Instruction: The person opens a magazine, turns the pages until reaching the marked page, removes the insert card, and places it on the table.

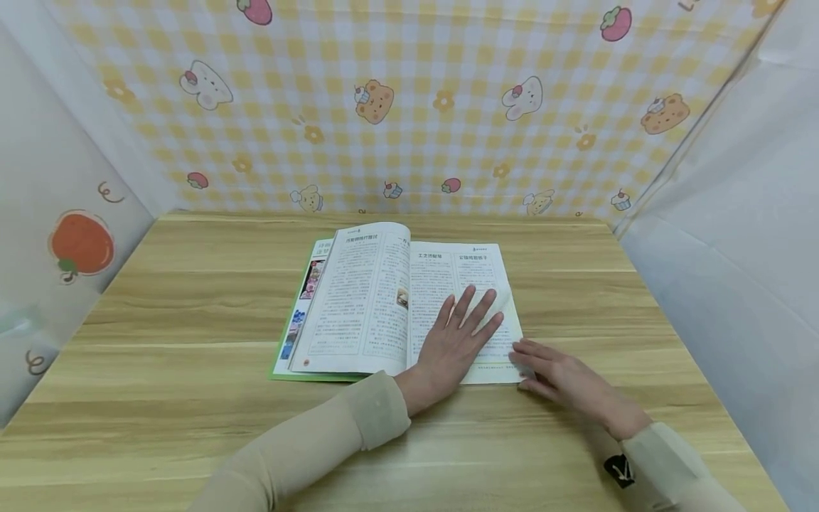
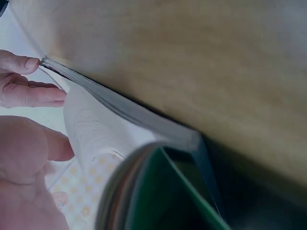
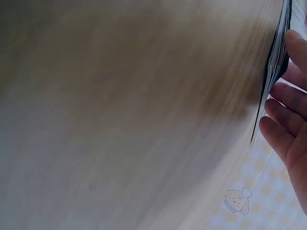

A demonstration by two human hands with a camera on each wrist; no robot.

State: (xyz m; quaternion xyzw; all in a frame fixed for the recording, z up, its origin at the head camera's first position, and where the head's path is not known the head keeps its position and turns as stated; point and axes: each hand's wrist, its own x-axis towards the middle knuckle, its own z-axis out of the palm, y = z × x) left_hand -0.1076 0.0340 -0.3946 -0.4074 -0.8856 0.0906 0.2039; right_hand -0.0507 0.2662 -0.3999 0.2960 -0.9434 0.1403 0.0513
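Observation:
An open magazine with printed text pages and a green-edged cover lies on the wooden table. My left hand rests palm down on its right page, the fingers spread and straight. At the lower right corner of the magazine, my right hand touches the page edge with slightly bent fingers, the thumb near the bottom corner. In the right wrist view the right hand's fingers lie along the layered page edges. The left wrist view shows the curved left pages and the green cover up close.
The wooden table extends around the magazine on all sides. A yellow checked cloth with cartoon prints hangs behind it. White sheets border the left and right sides. A small black item sits at the right cuff.

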